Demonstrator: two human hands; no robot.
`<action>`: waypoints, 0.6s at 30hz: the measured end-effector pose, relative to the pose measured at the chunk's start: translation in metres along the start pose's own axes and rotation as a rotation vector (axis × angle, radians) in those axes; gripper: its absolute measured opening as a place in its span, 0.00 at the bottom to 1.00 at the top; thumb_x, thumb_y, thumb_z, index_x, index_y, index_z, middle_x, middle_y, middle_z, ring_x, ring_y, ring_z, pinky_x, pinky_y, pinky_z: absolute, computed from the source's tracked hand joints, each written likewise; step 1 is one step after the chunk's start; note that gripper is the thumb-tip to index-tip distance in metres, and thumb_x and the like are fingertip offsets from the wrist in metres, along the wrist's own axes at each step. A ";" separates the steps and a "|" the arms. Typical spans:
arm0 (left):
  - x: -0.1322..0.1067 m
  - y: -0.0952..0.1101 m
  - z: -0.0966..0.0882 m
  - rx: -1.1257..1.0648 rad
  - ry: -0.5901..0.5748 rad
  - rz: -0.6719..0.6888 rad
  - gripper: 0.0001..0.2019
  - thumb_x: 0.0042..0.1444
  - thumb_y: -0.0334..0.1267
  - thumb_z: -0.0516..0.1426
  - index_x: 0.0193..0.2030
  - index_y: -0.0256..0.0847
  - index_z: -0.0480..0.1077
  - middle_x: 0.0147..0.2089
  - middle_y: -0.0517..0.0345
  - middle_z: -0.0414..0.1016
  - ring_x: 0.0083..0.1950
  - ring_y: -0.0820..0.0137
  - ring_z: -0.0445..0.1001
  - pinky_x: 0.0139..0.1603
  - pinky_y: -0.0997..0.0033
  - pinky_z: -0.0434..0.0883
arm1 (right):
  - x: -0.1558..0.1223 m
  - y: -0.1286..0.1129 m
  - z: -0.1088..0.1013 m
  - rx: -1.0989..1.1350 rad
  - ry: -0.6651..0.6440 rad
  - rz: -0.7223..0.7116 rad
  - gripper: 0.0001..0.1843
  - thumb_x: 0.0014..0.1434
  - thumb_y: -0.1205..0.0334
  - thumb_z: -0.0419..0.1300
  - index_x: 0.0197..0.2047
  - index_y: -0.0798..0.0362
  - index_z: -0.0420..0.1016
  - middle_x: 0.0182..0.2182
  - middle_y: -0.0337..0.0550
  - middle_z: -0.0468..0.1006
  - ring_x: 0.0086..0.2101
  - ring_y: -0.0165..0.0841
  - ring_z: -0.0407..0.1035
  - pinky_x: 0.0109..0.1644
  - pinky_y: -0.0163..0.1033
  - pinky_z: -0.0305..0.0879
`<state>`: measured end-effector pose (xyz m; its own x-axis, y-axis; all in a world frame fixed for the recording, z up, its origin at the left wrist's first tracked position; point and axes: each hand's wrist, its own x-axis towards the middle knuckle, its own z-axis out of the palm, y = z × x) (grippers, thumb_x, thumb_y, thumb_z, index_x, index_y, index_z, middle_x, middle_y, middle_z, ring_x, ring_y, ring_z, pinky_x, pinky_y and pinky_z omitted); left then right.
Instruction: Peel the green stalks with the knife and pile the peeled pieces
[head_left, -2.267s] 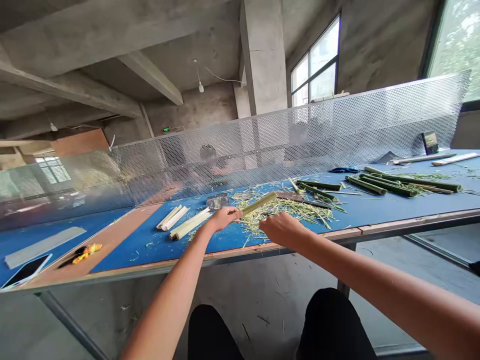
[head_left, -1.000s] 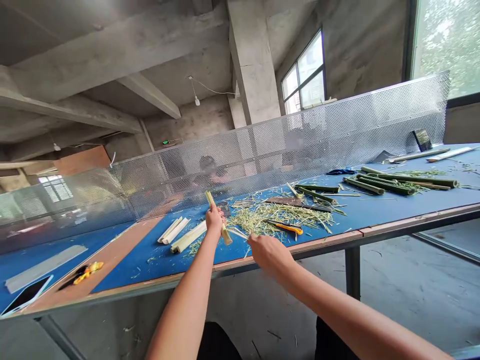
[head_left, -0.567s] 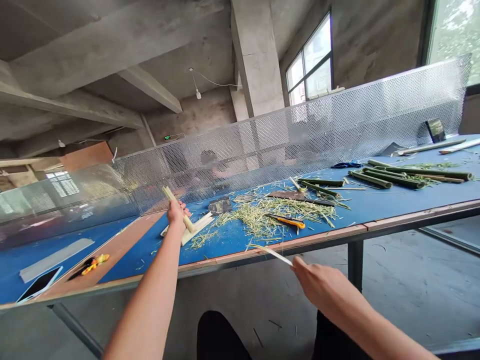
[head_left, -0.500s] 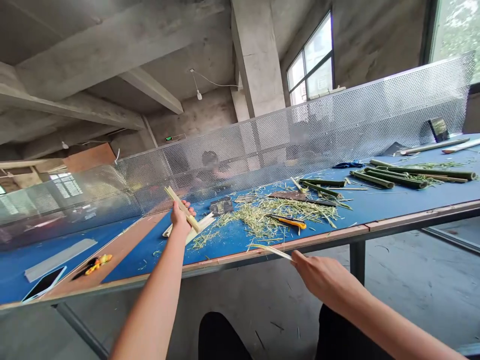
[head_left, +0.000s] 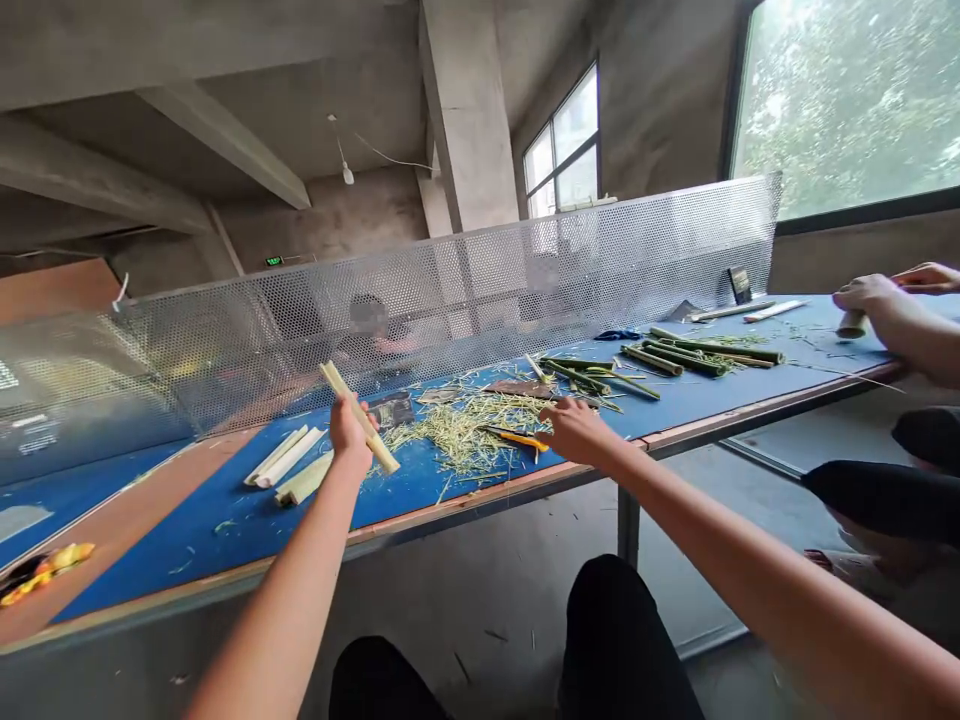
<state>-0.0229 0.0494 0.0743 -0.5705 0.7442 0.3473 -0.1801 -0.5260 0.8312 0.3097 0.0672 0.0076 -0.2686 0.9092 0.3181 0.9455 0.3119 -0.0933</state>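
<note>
A peeled stalk (head_left: 361, 419) is gripped in the closed left hand (head_left: 349, 437), held tilted above the table, with its middle hidden by the fingers. The right hand (head_left: 576, 430) is seen from the back with its fingertips hidden, so its grip cannot be told. An orange knife (head_left: 519, 438) lies just left of it on shavings (head_left: 457, 432); whether it is touched cannot be told. Beyond the left hand, a person is blurred by the mesh screen (head_left: 247, 340). The green sign (head_left: 274, 261) farther off cannot be read.
</note>
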 end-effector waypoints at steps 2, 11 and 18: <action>-0.005 -0.014 0.007 0.067 -0.042 0.089 0.11 0.55 0.48 0.54 0.37 0.43 0.61 0.26 0.67 0.64 0.19 0.80 0.63 0.20 0.80 0.61 | 0.005 -0.021 0.020 0.061 -0.015 -0.082 0.25 0.61 0.48 0.51 0.55 0.54 0.69 0.50 0.59 0.67 0.51 0.47 0.59 0.52 0.46 0.53; -0.019 -0.077 0.007 0.283 -0.301 -0.011 0.17 0.52 0.53 0.56 0.38 0.42 0.62 0.28 0.64 0.66 0.21 0.77 0.66 0.21 0.76 0.63 | 0.043 -0.042 0.060 0.065 0.023 0.016 0.24 0.61 0.51 0.51 0.54 0.58 0.68 0.49 0.61 0.69 0.50 0.48 0.62 0.48 0.44 0.57; -0.029 -0.082 -0.018 0.776 -0.532 -0.200 0.14 0.41 0.38 0.64 0.34 0.38 0.68 0.24 0.62 0.67 0.21 0.77 0.62 0.20 0.78 0.58 | 0.061 -0.029 0.060 0.138 -0.150 0.087 0.17 0.57 0.53 0.55 0.39 0.60 0.74 0.35 0.59 0.75 0.35 0.42 0.69 0.35 0.39 0.59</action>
<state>-0.0062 0.0639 -0.0120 -0.1142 0.9804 0.1604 0.4545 -0.0920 0.8860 0.2545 0.1306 -0.0269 -0.2211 0.9620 0.1599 0.9349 0.2558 -0.2460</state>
